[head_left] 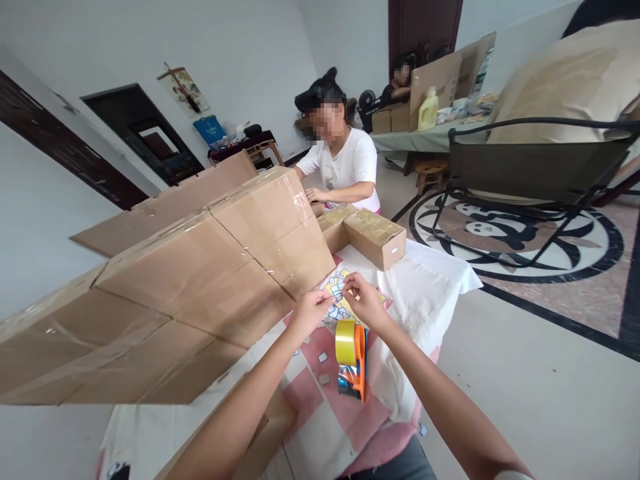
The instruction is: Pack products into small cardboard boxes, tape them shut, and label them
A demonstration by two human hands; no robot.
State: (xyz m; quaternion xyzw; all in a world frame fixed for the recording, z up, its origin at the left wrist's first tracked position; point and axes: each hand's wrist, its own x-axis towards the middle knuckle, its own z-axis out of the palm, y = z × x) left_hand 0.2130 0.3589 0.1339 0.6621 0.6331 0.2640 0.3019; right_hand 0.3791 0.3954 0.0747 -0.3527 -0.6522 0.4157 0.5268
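Observation:
My left hand (313, 308) is closed in a pinch above the table. Close beside it, fingertips turned toward the left hand, is my right hand (364, 300), also pinched. Whatever is between the fingers is too small to make out. Under both hands lies a yellow printed sheet (376, 300) with a pile of small white, blue-edged pieces (341, 312) on it. Just nearer to me stands an orange tape dispenser (360, 363) carrying a roll of yellow tape (345, 342). A few loose pieces (323, 357) are scattered on the pink-and-white cloth (345, 427).
A long wall of taped cardboard boxes (200, 273) rises on the left. Two smaller boxes (375, 233) sit at the table's far end. Across from me a person (345, 160) in a white shirt works. A dark folding chair (520, 167) stands on the right.

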